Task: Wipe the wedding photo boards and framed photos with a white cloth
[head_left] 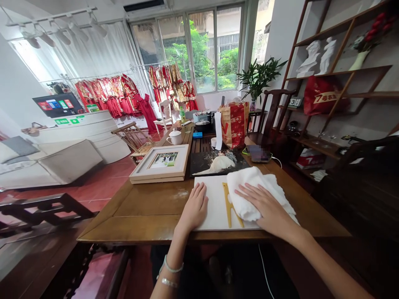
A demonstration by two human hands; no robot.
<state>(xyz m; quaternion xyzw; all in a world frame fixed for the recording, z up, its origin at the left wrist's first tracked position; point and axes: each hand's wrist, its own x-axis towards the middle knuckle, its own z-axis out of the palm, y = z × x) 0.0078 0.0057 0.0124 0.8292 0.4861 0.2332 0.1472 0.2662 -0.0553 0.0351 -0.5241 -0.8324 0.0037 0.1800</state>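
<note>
1. The tabletop (149,207) fills the lower middle of the frame, and a white board (213,211) lies flat near its front edge.
2. The left hand (196,205) rests on the left side of this board, fingers extended and close together; it grasps nothing.
3. The right hand (264,203), right of the frame's centre, is opened flat with fingers a little spread, on top of a bunched white cloth (246,176).
4. This cloth covers the right part of the board.
5. Between the two hands lies a yellow piece (228,209) with two legs; the cloth seems to hide part of it, so its full shape is not certain.
6. Behind the board are a framed picture (163,161), left, and a dark panel (215,164).
</note>
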